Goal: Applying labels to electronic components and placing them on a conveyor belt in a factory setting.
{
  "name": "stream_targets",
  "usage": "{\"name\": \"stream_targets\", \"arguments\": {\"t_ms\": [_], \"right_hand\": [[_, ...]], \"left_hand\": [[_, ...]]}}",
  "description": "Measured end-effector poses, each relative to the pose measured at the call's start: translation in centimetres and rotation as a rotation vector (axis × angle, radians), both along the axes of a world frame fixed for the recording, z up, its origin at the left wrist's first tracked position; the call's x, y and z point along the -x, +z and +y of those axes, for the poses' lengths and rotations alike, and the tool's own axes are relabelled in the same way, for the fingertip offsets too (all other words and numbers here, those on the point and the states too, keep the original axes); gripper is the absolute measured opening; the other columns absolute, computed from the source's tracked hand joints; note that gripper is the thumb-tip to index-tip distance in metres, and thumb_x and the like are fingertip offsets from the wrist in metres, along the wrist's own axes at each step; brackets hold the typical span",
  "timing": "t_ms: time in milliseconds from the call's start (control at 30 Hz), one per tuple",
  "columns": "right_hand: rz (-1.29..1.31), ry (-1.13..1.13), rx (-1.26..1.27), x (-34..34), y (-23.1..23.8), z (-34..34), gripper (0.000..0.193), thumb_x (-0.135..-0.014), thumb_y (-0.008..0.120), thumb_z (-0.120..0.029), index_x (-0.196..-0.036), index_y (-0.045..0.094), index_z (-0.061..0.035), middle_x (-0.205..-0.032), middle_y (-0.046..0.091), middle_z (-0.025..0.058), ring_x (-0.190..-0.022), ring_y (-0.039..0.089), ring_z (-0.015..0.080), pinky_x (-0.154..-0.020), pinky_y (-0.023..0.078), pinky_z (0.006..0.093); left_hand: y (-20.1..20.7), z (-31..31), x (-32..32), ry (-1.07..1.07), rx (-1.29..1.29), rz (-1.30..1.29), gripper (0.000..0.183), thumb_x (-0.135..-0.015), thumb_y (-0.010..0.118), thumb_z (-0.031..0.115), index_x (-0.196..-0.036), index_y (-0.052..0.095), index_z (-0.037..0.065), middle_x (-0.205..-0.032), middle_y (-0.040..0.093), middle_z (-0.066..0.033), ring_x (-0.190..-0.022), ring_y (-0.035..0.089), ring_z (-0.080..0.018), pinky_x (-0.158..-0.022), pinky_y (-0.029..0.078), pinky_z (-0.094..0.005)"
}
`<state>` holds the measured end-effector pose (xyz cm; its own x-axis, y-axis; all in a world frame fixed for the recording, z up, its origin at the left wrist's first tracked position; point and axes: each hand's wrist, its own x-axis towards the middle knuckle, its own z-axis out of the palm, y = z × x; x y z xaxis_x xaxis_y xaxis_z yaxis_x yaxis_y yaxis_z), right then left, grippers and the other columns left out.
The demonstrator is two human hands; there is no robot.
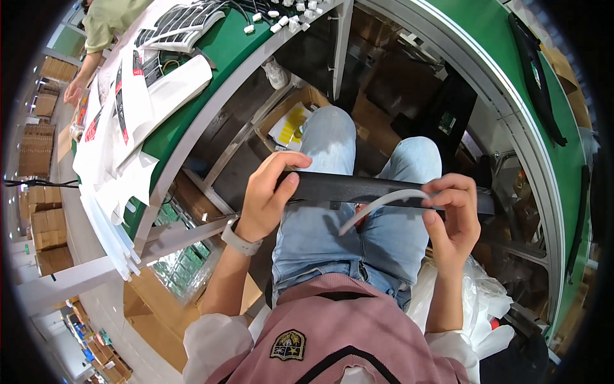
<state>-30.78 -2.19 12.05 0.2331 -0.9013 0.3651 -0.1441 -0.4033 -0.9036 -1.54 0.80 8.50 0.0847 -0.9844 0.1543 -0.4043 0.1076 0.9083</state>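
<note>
A long black plastic bar (358, 187) lies across my lap, above my thighs. My left hand (267, 198) is closed round its left end, thumb and index finger on the near and far edges. Over the right part of the bar, my right hand (453, 214) is closed on the end of a thin pale grey flexible strip (381, 201). This strip arches to the left, and its loose end hangs near the bar's near edge. A small red thing shows behind it, too hidden to name.
Green-topped benches curve round me; the left one bears white sheets (173, 80) and white-plugged cables (281, 24). Black bars (536, 77) lie on the right one. Below are an open cardboard box (272, 121), green circuit boards (185, 272) and clear plastic bags (470, 294). Another person's hand (75, 91) is far left.
</note>
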Motion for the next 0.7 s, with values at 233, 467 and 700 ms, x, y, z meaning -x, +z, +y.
{"name": "stream_targets", "arguments": {"t_ms": [233,467,700], "right_hand": [[-0.128,0.151,-0.601,-4.5,2.0,0.1,0.007,-0.085,0.068,0.003,-0.088,0.061,0.0028,-0.078,0.063,0.0031,-0.068,0.063,0.0094,-0.064,0.052,0.0211],[-0.083,0.153,-0.686,-4.2,1.0,-0.1,0.010,-0.085,0.071,0.001,-0.086,0.061,0.0020,-0.077,0.063,0.0031,-0.066,0.061,0.0062,-0.060,0.050,0.0193],[0.145,0.088,-0.656,-5.1,0.3,0.0,0.013,-0.081,0.075,0.000,-0.078,0.062,0.0004,-0.067,0.062,-0.0006,-0.056,0.056,0.0030,-0.051,0.043,0.0165]], "left_hand": [[-0.3,1.5,-2.1,-0.222,0.109,0.281,0.049,-0.093,0.051,0.044,-0.092,0.067,-0.002,-0.099,0.066,-0.0130,-0.099,0.058,-0.0272,-0.092,0.043,-0.0374],[-0.2,1.9,-1.8,-0.182,0.099,0.212,0.018,-0.077,0.072,0.011,-0.072,0.060,-0.001,-0.090,0.065,-0.0094,-0.091,0.059,-0.0244,-0.081,0.046,-0.0332],[-0.4,2.3,-1.1,-0.069,0.056,0.211,0.023,-0.077,0.069,0.003,-0.062,0.051,-0.002,-0.095,0.060,-0.0101,-0.088,0.061,-0.0211,-0.075,0.046,-0.0293]]}}
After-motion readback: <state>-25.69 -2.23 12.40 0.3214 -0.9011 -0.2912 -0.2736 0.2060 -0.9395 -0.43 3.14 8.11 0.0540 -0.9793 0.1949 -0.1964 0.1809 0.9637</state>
